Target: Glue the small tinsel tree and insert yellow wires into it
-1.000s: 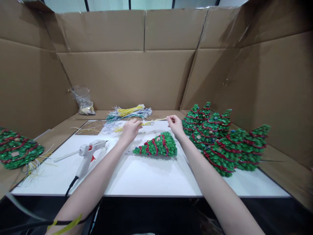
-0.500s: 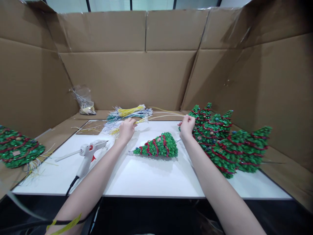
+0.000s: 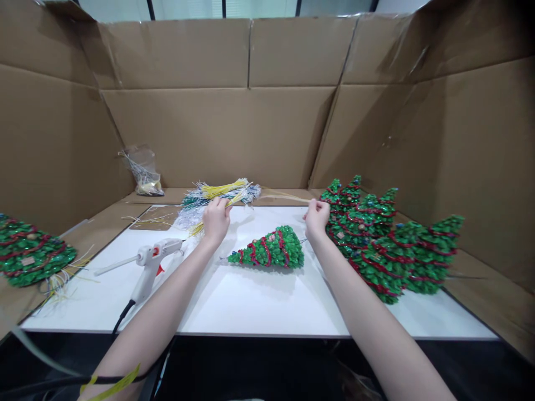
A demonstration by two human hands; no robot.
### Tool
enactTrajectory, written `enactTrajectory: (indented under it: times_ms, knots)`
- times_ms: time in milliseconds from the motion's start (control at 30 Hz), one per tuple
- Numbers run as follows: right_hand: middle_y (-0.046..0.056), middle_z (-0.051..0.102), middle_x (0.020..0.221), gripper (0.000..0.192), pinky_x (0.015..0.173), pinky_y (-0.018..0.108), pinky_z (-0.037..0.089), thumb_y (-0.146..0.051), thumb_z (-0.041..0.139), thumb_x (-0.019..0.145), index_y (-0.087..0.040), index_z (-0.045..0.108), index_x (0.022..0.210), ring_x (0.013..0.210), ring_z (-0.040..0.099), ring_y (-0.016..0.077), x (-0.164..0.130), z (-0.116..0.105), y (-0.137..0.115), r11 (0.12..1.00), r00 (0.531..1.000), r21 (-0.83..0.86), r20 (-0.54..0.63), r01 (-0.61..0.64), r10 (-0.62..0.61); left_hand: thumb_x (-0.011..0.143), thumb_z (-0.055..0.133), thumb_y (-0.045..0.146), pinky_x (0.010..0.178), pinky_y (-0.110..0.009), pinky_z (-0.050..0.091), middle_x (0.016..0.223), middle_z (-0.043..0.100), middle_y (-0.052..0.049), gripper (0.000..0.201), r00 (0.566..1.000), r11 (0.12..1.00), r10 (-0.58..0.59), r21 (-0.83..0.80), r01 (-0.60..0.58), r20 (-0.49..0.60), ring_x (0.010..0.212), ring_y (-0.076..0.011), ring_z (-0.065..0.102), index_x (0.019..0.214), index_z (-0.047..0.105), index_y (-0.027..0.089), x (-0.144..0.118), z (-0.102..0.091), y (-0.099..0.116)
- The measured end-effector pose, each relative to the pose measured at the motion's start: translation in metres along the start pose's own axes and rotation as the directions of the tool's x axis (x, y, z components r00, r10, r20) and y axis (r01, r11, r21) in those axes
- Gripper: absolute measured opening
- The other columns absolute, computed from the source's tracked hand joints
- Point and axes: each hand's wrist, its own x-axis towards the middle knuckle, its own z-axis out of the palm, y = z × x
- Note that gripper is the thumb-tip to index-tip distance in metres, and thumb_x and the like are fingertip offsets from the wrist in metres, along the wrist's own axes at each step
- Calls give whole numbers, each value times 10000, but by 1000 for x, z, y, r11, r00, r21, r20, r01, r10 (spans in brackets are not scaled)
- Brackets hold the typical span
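My left hand (image 3: 216,221) is closed around a bundle of yellow wires (image 3: 236,196) with pale tips, in front of the wire pile. With the fingertips of my right hand (image 3: 316,216) I pinch a few thin yellowish wires (image 3: 288,196), which trail leftward through the air. Below and between my hands, a small green Christmas tree (image 3: 267,249) with red garland lies on its side, its tip to the left. Thin dark wire sticks out from its base, close to my right wrist.
Several decorated trees (image 3: 388,256) stand at the right; another tree (image 3: 31,253) is at the far left. A white glue gun (image 3: 150,267) rests left of my left forearm. Behind are wire bundles (image 3: 221,190), a plastic bag (image 3: 144,172) and cardboard walls (image 3: 209,133).
My right hand has shifted slightly left and down, still pinching the wires. The bundle in my left hand has tilted upward at its right end. The lying tree stays put.
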Motion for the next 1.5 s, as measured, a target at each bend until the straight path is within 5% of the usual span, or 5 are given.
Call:
enactTrajectory:
  times_ms: [333, 667, 933, 1133, 1500]
  knots:
    - [-24, 470, 513, 217, 395, 226, 352, -349, 620, 614, -139, 625, 667, 443, 384, 89, -17, 3, 2, 993, 931, -110, 354, -52, 88, 861, 523, 241, 722, -282, 393, 879, 623, -35, 136, 995, 994, 97, -58, -98, -19, 838, -191, 569, 954, 615, 201, -2, 0, 6]
    - [42, 588, 686, 310, 443, 204, 377, -397, 582, 668, -148, 715, 796, 605, 467, 129, -20, 2, -9, 991, 883, -123, 469, 49, 14, 850, 550, 244, 716, -277, 399, 882, 631, -34, 127, 966, 958, 249, -161, -236, 65, 835, -176, 565, 937, 635, 210, -4, 4, 10]
    - [9, 583, 735, 322, 523, 223, 400, -459, 593, 720, -176, 697, 833, 586, 417, 97, -36, 1, -34, 973, 724, 170, 651, 153, -228, 847, 559, 273, 705, -280, 392, 848, 625, -25, 145, 928, 926, 366, -133, -355, 75, 801, -173, 556, 955, 644, 225, -6, 5, 15]
    - [-7, 438, 595, 409, 500, 227, 362, -532, 512, 767, -166, 691, 730, 554, 395, 100, -31, 0, -35, 968, 740, 250, 649, 11, -176, 845, 563, 273, 698, -280, 384, 852, 630, -25, 139, 920, 922, 380, -114, -370, 90, 781, -168, 552, 949, 645, 229, -6, 6, 15]
    - [-4, 516, 585, 366, 540, 257, 356, -524, 596, 708, -163, 582, 647, 562, 444, 120, -33, 1, -27, 930, 754, 32, 575, 365, -316, 844, 564, 267, 720, -286, 381, 863, 633, -26, 138, 918, 922, 383, -105, -372, 108, 817, -174, 555, 951, 643, 232, -6, 5, 15]
